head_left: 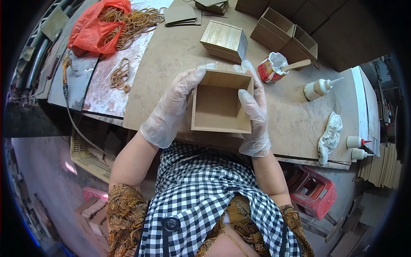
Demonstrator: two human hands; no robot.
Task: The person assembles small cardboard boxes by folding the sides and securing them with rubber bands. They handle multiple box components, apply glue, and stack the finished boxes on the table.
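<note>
Brown work surface (291, 122) is carrying a stack of wooden pieces (223, 42) and a nozzled bottle (317, 89) in the head view, as gloved hands are holding an open wooden box (216, 103) near its front edge: left hand (174, 100) bracing the left side, right hand's (257, 113) grip closing around the right wall, thumb inside.

The box (217, 105) is between the left hand (173, 103) and right hand (257, 113), at the tabletop's (295, 115) near side. Behind it stands a stack (222, 40); rightward, a tub (270, 70), then a bottle (316, 90), with a rag (329, 137) nearer. Far left, bands (139, 23) lie in and beside a bag (83, 36).
</note>
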